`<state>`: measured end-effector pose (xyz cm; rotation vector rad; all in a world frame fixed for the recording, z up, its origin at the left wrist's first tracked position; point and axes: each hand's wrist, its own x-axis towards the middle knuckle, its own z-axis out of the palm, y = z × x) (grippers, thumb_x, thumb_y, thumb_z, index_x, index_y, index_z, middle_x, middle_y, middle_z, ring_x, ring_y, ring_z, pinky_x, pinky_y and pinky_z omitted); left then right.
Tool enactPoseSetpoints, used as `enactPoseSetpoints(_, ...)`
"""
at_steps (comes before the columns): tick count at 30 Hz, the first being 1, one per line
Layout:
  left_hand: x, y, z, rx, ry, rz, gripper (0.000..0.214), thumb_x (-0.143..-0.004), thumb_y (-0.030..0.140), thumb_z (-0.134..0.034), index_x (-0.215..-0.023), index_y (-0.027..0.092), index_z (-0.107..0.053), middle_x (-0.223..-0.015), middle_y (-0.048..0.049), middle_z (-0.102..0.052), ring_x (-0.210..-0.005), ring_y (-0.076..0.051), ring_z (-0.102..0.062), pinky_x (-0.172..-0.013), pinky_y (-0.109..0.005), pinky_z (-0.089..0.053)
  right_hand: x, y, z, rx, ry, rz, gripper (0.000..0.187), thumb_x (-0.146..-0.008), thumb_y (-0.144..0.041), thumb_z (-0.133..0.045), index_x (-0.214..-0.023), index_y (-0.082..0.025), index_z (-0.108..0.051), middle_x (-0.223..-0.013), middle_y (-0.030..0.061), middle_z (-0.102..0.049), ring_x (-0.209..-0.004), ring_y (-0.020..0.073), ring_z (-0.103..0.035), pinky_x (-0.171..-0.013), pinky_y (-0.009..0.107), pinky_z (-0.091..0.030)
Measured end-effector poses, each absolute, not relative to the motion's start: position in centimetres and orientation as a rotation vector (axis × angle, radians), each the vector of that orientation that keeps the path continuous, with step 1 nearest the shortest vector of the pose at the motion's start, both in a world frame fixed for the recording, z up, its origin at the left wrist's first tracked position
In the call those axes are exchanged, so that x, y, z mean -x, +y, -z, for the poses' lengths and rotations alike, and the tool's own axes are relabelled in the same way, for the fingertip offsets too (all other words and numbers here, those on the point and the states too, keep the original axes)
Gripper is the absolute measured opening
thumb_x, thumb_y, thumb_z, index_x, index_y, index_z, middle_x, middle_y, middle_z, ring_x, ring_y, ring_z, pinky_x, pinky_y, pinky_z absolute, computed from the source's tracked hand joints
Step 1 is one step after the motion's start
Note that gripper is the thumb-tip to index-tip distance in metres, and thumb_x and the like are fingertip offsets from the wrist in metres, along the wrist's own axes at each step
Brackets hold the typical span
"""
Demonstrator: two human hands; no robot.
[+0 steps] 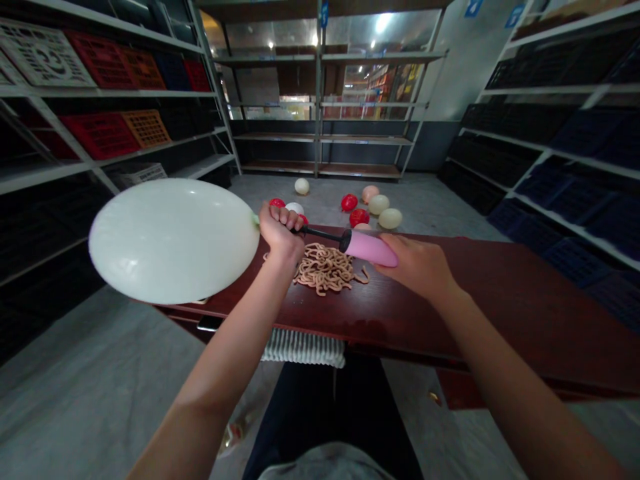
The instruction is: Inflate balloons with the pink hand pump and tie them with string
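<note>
Left hand [281, 230] clenches the white balloon [173, 240], bulging to its nine o'clock; right hand [417, 267] fingers wrap the pink pump [370, 248].

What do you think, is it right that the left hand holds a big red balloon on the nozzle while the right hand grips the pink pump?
Not quite. The head view shows the big balloon is white, not red. The left hand does hold it on the nozzle, and the right hand grips the pink pump.
</note>
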<state>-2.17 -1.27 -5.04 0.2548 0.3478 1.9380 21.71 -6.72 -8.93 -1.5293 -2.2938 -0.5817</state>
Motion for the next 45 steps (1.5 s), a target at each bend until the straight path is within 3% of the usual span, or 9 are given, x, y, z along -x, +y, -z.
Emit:
enactPoseSetpoints(11,-1.4,-2.2,6.1,-0.290,0.358,-1.816,0.043,-0.096,0.028,-0.043,-0.058,0.020,-0.026,-0.045,0.0075,-0.022,-0.033,-0.006,-0.021,-0.037,-0.023,-0.016,-19.1,-7.2,9.3,1.516,-2.287,0.644,0.043,-0.085,-0.051,-0.058,-0.114,-0.020,-0.060,-0.100,0.0064,-0.074,-0.080,0.0230,-0.068,-0.059,0.030,-0.035)
enactPoseSetpoints(20,0.4,-0.8,7.3,-0.275,0.405,-1.722,0.041,-0.095,0.024,-0.039,-0.058,0.020,-0.022,-0.044,0.0073,-0.021,-0.032,-0.006,-0.021,-0.039,-0.023,-0.015,-21.4,-6.7,11.9,1.479,-2.307,0.666,0.051,-0.088,-0.057,-0.053,-0.120,-0.018,-0.059,-0.105,0.0096,-0.073,-0.083,0.0226,-0.069,-0.064,0.031,-0.042)
enactPoseSetpoints(29,3.8,0.2,5.4,-0.280,0.413,-1.754,0.039,-0.093,0.022,-0.040,-0.060,0.020,-0.020,-0.044,0.0077,-0.020,-0.033,-0.006,-0.021,-0.039,-0.022,-0.016,-25.1,-6.6,11.5,1.495,-2.325,0.656,0.046,-0.091,-0.053,-0.049,-0.121,-0.019,-0.060,-0.109,0.0126,-0.072,-0.092,0.0269,-0.068,-0.073,0.033,-0.045)
enactPoseSetpoints(36,4.7,0.2,3.4,-0.327,0.411,-1.866,0.043,-0.096,0.028,-0.040,-0.059,0.020,-0.021,-0.044,0.0080,-0.020,-0.033,-0.006,-0.019,-0.038,-0.023,-0.015,-24.8,-6.4,10.5,1.502,-2.257,0.563,0.043,-0.086,-0.049,-0.056,-0.120,-0.023,-0.061,-0.107,0.0104,-0.072,-0.088,0.0288,-0.069,-0.067,0.035,-0.047)
enactPoseSetpoints(45,3.6,-0.2,4.5,-0.320,0.387,-1.961,0.046,-0.095,0.032,-0.048,-0.057,0.020,-0.024,-0.045,0.0076,-0.022,-0.033,-0.006,-0.020,-0.037,-0.023,-0.016,-23.6,-6.2,11.5,1.564,-2.222,0.552,0.045,-0.084,-0.049,-0.058,-0.119,-0.021,-0.061,-0.110,0.0092,-0.073,-0.089,0.0267,-0.070,-0.068,0.033,-0.048)
